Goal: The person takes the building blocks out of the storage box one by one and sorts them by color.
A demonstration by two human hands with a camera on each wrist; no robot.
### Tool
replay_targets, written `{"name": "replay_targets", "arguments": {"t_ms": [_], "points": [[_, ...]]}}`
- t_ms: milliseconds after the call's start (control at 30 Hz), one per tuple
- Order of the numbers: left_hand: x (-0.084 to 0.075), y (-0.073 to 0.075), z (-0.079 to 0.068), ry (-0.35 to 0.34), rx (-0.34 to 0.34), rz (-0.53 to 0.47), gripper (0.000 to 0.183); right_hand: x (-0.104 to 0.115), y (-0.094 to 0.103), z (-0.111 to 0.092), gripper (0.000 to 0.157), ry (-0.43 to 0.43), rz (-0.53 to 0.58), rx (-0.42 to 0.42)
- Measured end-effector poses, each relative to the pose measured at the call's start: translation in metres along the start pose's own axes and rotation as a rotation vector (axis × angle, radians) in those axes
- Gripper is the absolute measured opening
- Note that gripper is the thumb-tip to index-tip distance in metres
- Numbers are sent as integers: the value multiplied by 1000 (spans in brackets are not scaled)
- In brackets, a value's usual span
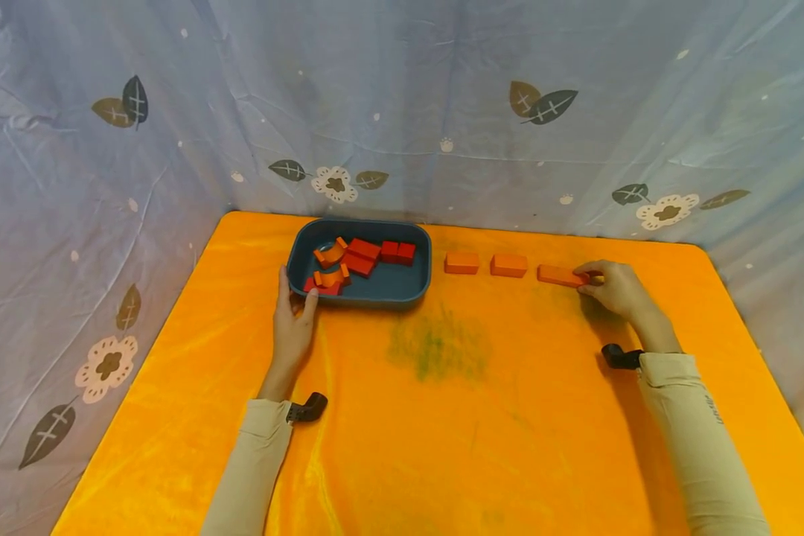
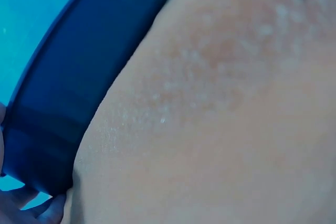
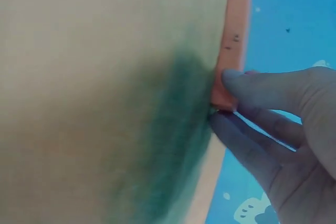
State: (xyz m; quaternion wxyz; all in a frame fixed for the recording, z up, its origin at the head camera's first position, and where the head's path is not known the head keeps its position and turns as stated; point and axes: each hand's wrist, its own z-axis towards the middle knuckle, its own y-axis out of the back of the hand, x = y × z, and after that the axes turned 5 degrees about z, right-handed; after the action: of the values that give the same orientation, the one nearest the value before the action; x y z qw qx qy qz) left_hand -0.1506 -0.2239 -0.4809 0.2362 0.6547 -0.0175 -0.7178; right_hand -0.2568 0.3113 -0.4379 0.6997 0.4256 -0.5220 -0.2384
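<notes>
My left hand grips the front left corner of a dark blue-grey tray, with the thumb at the front wall and fingers at the left side. That tray's wall fills the upper left of the left wrist view. At the right, my right hand pinches the right end of a long orange block, which lies on the table. The right wrist view shows the thumb on this block and fingers around its end. Two shorter orange blocks, one near the tray and a middle block, stand in line with it.
Inside the tray lie red blocks and orange arch-shaped pieces. A yellow-orange cloth with a greenish patch covers the table. Patterned grey curtains hang behind and at both sides.
</notes>
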Motion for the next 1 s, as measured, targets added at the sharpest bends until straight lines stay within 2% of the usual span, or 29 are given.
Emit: {"name": "replay_targets", "arguments": {"t_ms": [233, 467, 1000], "points": [[-40, 5, -12, 11, 36, 4, 74, 6, 14, 1, 34, -62, 21, 45], [-35, 5, -10, 3, 32, -34, 74, 17, 19, 6, 34, -66, 19, 62], [-40, 6, -11, 16, 30, -13, 74, 55, -1, 26, 40, -36, 76, 94]]}}
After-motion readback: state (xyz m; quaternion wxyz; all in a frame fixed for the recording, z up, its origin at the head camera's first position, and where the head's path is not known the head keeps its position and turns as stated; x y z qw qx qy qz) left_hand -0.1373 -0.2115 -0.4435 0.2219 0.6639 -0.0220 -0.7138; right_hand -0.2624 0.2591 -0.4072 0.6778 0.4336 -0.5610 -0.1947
